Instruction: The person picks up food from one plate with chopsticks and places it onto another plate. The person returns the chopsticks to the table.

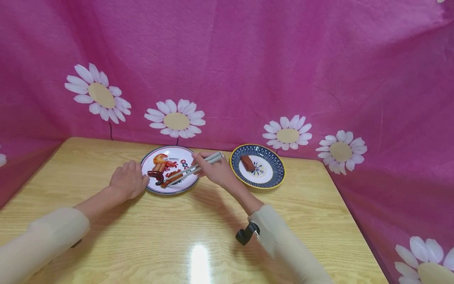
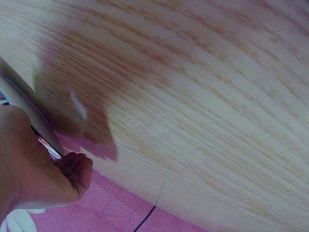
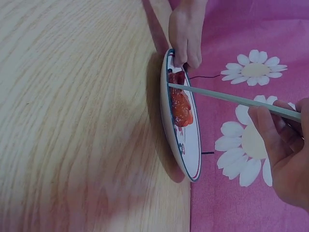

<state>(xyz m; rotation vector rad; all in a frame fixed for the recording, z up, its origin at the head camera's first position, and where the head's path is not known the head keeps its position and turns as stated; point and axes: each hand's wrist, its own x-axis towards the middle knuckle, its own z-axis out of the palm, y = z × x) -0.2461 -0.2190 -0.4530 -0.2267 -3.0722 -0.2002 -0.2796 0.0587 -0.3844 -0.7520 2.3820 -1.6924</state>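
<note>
The left hand (image 1: 128, 179) grips the near-left rim of a white plate (image 1: 191, 185) with a dark edge. A dark red curled piece of food (image 1: 155, 178), a brown-orange strip of food (image 1: 173, 180) and a yellowish mushroom shape (image 1: 160, 162) show on this plate. In the right hand (image 1: 213, 169) is a pair of pale chopsticks (image 1: 200, 167), held slanting down over the plate from the right. Their tips lie at the brown-orange strip. From the right wrist view, one chopstick (image 3: 231, 98) crosses above glossy red-orange food (image 3: 181, 106). Curled fingers (image 2: 77, 171) show at the rim in the left wrist view.
To the right stands a blue-patterned dish (image 1: 274, 177) with a yellow rim, holding a reddish-brown block of food (image 1: 247, 163). Both dishes stand near the far edge of the wooden table (image 1: 159, 240). A pink curtain (image 1: 234, 79) with white flowers hangs behind.
</note>
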